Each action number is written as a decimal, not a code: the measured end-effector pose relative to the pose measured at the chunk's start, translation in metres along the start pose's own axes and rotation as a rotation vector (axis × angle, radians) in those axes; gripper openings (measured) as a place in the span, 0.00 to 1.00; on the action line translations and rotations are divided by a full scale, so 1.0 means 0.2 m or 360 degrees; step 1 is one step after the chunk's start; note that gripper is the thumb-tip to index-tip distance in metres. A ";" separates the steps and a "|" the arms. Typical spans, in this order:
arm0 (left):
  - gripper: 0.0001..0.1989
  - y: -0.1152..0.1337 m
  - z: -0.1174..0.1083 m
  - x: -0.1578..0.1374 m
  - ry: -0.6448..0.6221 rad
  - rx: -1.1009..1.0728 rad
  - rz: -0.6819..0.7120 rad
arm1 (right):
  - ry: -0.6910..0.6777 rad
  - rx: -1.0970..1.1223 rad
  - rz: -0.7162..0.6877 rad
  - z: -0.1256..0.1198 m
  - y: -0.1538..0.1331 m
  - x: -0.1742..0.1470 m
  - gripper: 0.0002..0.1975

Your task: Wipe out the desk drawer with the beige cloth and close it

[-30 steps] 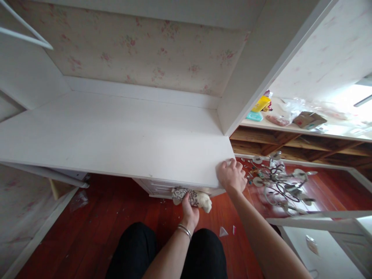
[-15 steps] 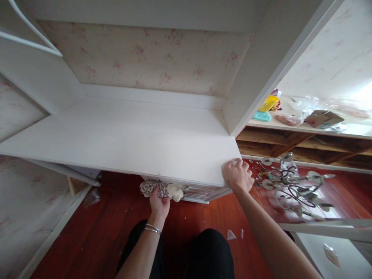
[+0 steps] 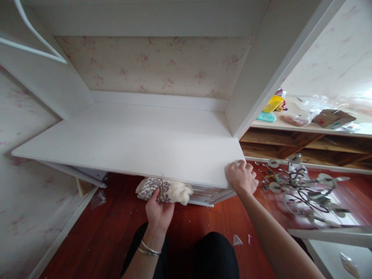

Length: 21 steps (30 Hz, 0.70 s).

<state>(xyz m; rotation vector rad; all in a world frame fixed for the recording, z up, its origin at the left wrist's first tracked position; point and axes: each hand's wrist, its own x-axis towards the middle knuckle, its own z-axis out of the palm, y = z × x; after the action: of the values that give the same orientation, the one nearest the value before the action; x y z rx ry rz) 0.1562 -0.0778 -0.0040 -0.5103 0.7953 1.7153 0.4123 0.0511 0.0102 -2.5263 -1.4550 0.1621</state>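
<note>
White built-in bench (image 3: 139,143) against floral wallpaper, red wood floor below. Patterned cloth (image 3: 164,190) sits pressed against the bench's front underside edge, gripped by left hand (image 3: 158,211), wrist straight, arm reaching up from the lap. Right hand (image 3: 241,177) curls closed over the bench's right corner, likely bracing. Chandelier (image 3: 302,190) lies on the floor nearby

White desk top (image 3: 130,143), red wood floor (image 3: 110,232), chandelier (image 3: 305,190)

I see a white desk (image 3: 139,147) and a cream cloth (image 3: 165,190) with a grey leopard-like print. The floor (image 3: 110,228) is red-brown wood, the wallpaper (image 3: 157,66) pale with pink flowers.
</note>
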 end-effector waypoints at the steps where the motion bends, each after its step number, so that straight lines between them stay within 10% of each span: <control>1: 0.18 -0.04 0.00 -0.01 0.0009 0.0000 -0.0056 | 0.0001 -0.0001 0.0001 0.00 0.00 0.00 0.26; 12: 0.16 -0.72 0.02 -0.12 0.0050 0.0082 -0.0586 | -0.0010 -0.0048 0.0015 -0.01 -0.02 0.00 0.26; 21: 0.11 -1.12 -0.18 0.08 0.0050 0.0179 -0.0683 | -0.0014 -0.0047 0.0008 -0.03 -0.03 0.00 0.25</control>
<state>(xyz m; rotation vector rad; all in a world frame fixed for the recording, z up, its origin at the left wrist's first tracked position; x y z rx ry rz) 0.3631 -0.0593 -0.0948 -0.5845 0.7376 1.2631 0.4083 0.0523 0.0170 -2.5561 -1.4646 0.1537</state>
